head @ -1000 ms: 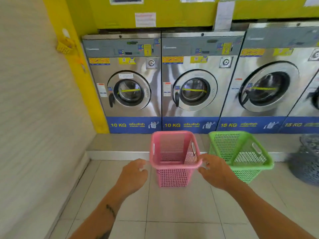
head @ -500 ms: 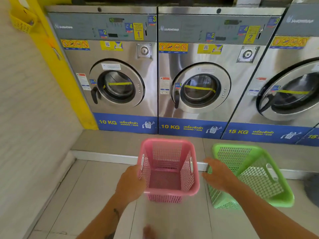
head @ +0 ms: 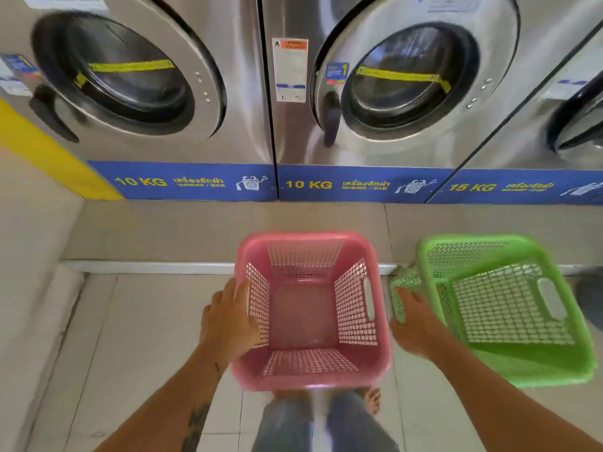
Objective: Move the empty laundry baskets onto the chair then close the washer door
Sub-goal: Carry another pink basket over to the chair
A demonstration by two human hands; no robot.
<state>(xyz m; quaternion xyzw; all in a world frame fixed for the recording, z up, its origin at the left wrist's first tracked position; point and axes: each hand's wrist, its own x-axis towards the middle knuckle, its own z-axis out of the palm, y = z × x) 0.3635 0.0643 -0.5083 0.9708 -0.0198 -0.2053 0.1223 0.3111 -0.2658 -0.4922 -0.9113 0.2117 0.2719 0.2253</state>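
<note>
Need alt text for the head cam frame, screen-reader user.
A person's left hand holds the left rim of an empty pink laundry basket while the right hand grips the near edge of a tilted green basket beside it. Both sit on a tiled floor before steel front-load washers labelled 10 KG.

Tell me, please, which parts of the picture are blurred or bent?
Head view: the green basket and right hand smear with motion; the pink basket is sharper; the washers lean outward from wide-angle distortion, with soft glare on the steel.
</note>
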